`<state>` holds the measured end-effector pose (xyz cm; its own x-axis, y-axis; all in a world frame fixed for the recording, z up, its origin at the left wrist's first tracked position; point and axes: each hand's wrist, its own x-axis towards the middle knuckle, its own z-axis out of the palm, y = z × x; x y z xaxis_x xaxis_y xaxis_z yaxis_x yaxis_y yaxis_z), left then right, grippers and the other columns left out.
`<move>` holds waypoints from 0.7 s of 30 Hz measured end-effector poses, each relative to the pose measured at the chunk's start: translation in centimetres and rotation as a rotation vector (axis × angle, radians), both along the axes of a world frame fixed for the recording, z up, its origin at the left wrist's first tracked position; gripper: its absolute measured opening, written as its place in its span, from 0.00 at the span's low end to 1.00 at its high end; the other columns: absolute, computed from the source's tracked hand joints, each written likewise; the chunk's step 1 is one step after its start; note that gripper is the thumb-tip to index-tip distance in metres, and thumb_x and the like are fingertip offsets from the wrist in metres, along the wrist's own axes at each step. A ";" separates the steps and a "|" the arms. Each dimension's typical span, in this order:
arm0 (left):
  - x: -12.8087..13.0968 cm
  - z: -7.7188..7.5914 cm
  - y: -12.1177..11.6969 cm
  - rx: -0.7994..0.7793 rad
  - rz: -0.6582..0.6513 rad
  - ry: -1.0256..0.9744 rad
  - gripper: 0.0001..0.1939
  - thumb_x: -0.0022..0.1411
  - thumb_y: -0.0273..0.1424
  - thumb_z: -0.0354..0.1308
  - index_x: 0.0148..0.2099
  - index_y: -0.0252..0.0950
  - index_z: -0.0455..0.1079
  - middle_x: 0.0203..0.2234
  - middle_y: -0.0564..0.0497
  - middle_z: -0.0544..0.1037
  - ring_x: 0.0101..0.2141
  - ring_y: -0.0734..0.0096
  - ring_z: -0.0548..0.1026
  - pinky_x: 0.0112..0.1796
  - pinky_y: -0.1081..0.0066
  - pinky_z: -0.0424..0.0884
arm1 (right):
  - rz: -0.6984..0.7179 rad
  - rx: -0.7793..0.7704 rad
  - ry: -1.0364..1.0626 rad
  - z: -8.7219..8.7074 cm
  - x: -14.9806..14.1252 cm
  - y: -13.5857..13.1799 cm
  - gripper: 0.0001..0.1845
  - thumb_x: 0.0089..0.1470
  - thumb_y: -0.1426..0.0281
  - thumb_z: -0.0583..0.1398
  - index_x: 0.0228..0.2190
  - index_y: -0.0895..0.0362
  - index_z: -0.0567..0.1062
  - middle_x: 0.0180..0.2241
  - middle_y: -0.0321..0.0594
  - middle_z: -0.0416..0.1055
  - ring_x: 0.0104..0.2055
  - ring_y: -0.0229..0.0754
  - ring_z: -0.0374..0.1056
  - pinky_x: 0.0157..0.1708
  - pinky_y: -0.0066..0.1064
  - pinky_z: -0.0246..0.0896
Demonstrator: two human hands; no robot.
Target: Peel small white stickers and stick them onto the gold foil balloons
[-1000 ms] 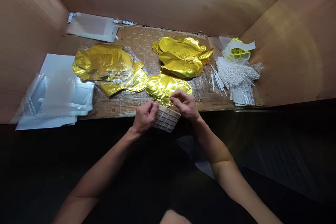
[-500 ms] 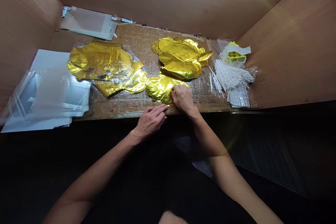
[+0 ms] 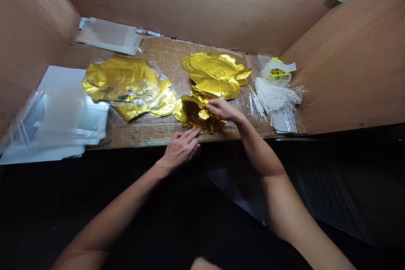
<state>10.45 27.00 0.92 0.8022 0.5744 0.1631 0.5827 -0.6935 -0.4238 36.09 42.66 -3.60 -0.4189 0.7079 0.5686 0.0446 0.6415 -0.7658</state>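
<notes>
A flat gold foil balloon (image 3: 194, 114) lies near the front edge of the wooden bench (image 3: 142, 128), partly folded up. My right hand (image 3: 223, 109) is closed in a pinch on its upper right part and lifts that part. My left hand (image 3: 181, 148) rests at the bench edge with its fingers stretched out, the fingertips pressing on the balloon's lower edge. The sticker sheet seen earlier is out of sight.
A pile of gold foil balloons (image 3: 215, 75) lies behind, and a wider gold pile (image 3: 126, 86) to the left. Clear plastic bags (image 3: 57, 114) are stacked far left, more (image 3: 109, 36) at the back. White sticks (image 3: 272, 95) and a sticker sheet (image 3: 284, 120) lie at the right. Wooden walls enclose the bench.
My left hand let go of the sticker sheet and went flat at the bench edge. My right hand moved onto the gold balloon and folded its right part upward.
</notes>
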 end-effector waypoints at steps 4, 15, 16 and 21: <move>-0.1 0.5 0.2 -0.116 0.014 -0.152 0.12 0.81 0.30 0.51 0.43 0.35 0.73 0.66 0.43 0.70 0.65 0.51 0.69 0.56 0.51 0.68 | -0.763 -0.153 0.120 2.9 8.3 5.5 0.18 0.68 0.74 0.62 0.24 0.65 0.72 0.29 0.44 0.73 0.30 0.33 0.63 0.33 0.31 0.53; 0.3 5.4 0.0 -0.461 0.305 -1.110 0.26 0.74 0.55 0.61 0.41 0.34 0.76 0.28 0.46 0.74 0.26 0.65 0.71 0.26 0.71 0.67 | 0.067 0.227 0.158 0.4 -1.1 -9.7 0.11 0.69 0.68 0.62 0.47 0.59 0.82 0.38 0.41 0.81 0.36 0.39 0.74 0.37 0.31 0.67; 0.4 5.3 0.1 -0.453 0.304 -1.120 0.27 0.73 0.55 0.62 0.38 0.35 0.73 0.26 0.48 0.72 0.25 0.67 0.68 0.25 0.71 0.64 | 0.066 0.233 0.185 -0.1 -2.4 -10.8 0.10 0.69 0.68 0.62 0.47 0.58 0.82 0.39 0.41 0.81 0.37 0.40 0.75 0.39 0.31 0.67; 0.4 4.7 0.4 -0.439 0.311 -1.138 0.30 0.71 0.57 0.63 0.33 0.36 0.66 0.22 0.52 0.63 0.21 0.71 0.59 0.21 0.73 0.56 | -0.137 0.373 0.293 -2.0 -4.8 -11.1 0.11 0.72 0.71 0.58 0.47 0.57 0.81 0.41 0.43 0.81 0.40 0.39 0.76 0.41 0.31 0.69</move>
